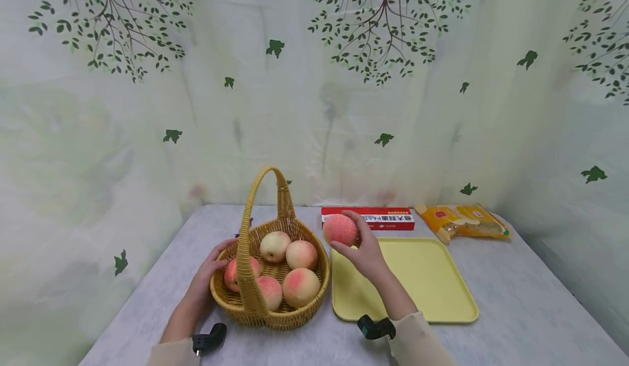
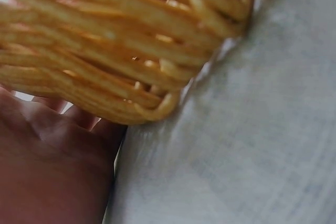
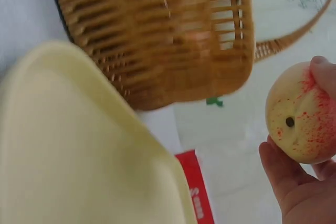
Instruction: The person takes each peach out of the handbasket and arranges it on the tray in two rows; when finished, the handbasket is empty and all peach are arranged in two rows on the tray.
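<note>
My right hand [image 1: 366,251] holds a pink peach [image 1: 340,230] between thumb and fingers, above the tray's back left corner. In the right wrist view the same peach [image 3: 299,116] shows a pale yellow side with red speckles and a small dark hole. A woven basket [image 1: 290,320] with a tall arched handle stands on the table, and several peaches [image 1: 301,288] lie inside it. At the basket's left side my left hand [image 1: 203,278] grips the rim. The left wrist view shows that hand [image 2: 58,156] against the wickerwork [image 2: 105,51], its fingertips partly hidden.
A yellow tray [image 1: 417,278] lies right of the basket. Behind it are a red pasta box [image 1: 393,225] and, farther right, an orange food packet [image 1: 467,221]. All rest on a grey table [image 1: 530,300] before a leaf-printed backdrop [image 1: 314,109].
</note>
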A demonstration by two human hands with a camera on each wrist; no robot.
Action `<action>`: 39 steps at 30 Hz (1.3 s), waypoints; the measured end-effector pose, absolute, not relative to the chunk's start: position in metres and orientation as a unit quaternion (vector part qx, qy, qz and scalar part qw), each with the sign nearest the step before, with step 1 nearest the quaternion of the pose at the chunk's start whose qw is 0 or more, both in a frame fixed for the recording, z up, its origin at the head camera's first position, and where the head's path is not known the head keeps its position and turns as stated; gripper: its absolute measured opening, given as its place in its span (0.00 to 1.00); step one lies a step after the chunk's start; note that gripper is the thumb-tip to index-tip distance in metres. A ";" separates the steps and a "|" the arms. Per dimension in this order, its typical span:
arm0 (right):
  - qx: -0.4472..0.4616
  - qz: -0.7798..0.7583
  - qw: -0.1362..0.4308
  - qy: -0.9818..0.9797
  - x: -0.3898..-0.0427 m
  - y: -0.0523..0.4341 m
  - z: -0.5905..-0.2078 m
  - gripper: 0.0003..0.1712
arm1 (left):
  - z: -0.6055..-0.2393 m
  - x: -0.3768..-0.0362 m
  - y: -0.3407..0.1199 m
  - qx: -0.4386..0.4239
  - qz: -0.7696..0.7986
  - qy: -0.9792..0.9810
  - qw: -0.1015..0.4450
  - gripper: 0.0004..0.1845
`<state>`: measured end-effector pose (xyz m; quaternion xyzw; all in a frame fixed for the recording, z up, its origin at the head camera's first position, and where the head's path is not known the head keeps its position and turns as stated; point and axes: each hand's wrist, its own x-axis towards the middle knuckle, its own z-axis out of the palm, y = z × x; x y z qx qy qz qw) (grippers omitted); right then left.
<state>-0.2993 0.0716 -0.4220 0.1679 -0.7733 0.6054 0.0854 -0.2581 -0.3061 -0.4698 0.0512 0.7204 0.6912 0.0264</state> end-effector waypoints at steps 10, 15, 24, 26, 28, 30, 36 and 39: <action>0.095 0.564 0.116 -0.812 -0.314 0.087 -0.442 0.41 | -0.471 -0.257 -0.306 0.053 0.691 0.721 0.024 0.28; 0.087 0.553 0.116 -0.821 -0.317 0.091 -0.453 0.41 | -0.472 -0.258 -0.306 0.052 0.690 0.722 0.024 0.29; 0.067 0.566 0.066 -0.819 -0.323 0.095 -0.468 0.39 | -0.471 -0.260 -0.305 0.055 0.686 0.725 0.020 0.30; 0.071 0.572 0.063 -0.814 -0.324 0.095 -0.470 0.39 | -0.471 -0.260 -0.304 0.051 0.685 0.727 0.020 0.30; 0.074 0.579 0.064 -0.809 -0.324 0.095 -0.471 0.39 | -0.470 -0.260 -0.304 0.048 0.683 0.728 0.020 0.29; 0.074 0.583 0.062 -0.807 -0.324 0.095 -0.472 0.39 | -0.470 -0.261 -0.304 0.049 0.683 0.728 0.018 0.29; 0.069 0.586 0.055 -0.806 -0.324 0.094 -0.478 0.39 | -0.470 -0.259 -0.303 0.050 0.685 0.726 0.016 0.29; 0.065 0.593 0.054 -0.801 -0.323 0.093 -0.479 0.39 | -0.469 -0.259 -0.304 0.050 0.689 0.723 0.020 0.29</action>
